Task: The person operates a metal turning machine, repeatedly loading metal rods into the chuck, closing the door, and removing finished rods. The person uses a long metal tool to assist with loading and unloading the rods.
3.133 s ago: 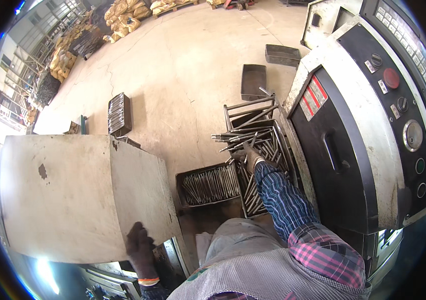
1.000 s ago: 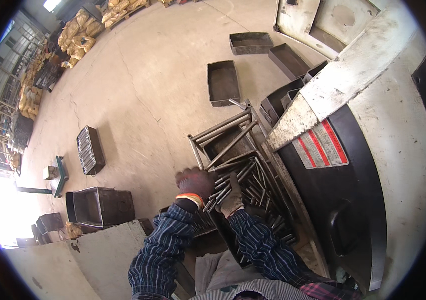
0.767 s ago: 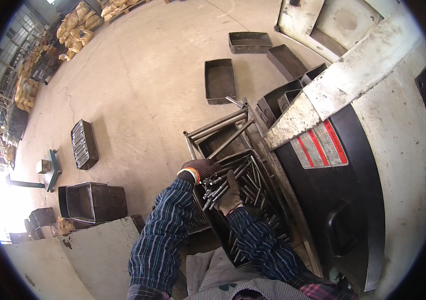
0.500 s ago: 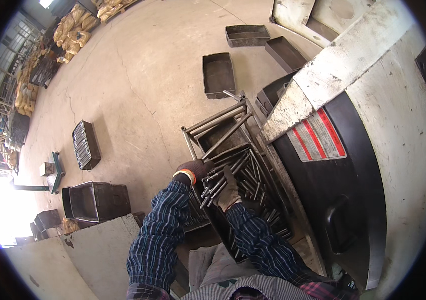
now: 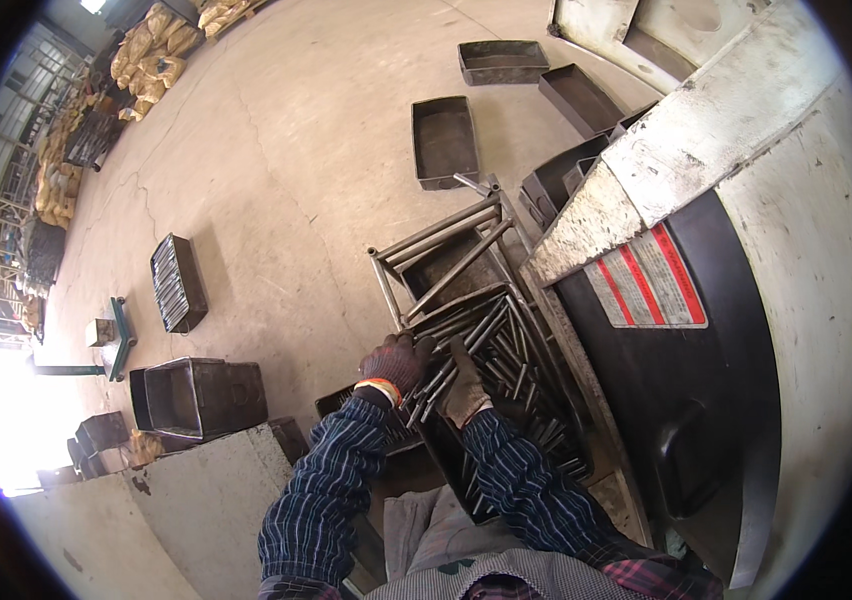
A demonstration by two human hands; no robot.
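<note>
Several short grey metal rods [image 5: 430,391] form a loose bundle between my two gloved hands, over a dark metal bin [image 5: 440,462]. My left hand [image 5: 393,363], in a dark glove with an orange and pale band at the wrist, is closed at the bundle's upper left side. My right hand [image 5: 465,392], in a greyish glove, wraps around the bundle from the right, thumb pointing away from me. Below and beside it, many loose rods [image 5: 518,352] lie crisscross in the bin. Partly hidden under my left forearm is another dark bin [image 5: 332,402] with rods in it.
A tubular metal frame [image 5: 443,228] surrounds the bin's far end. A white and black machine [image 5: 716,360] rises close on the right. Dark bins [image 5: 444,143] stand on the floor ahead; a rod-filled bin [image 5: 178,284] and stacked bins [image 5: 231,395] stand left. A pale metal panel [image 5: 211,490] is nearby.
My left hand has shifted slightly down and over the rods' near side, its fingers now further round the bundle. The right hand keeps its hold. The whole view has shifted slightly.
</note>
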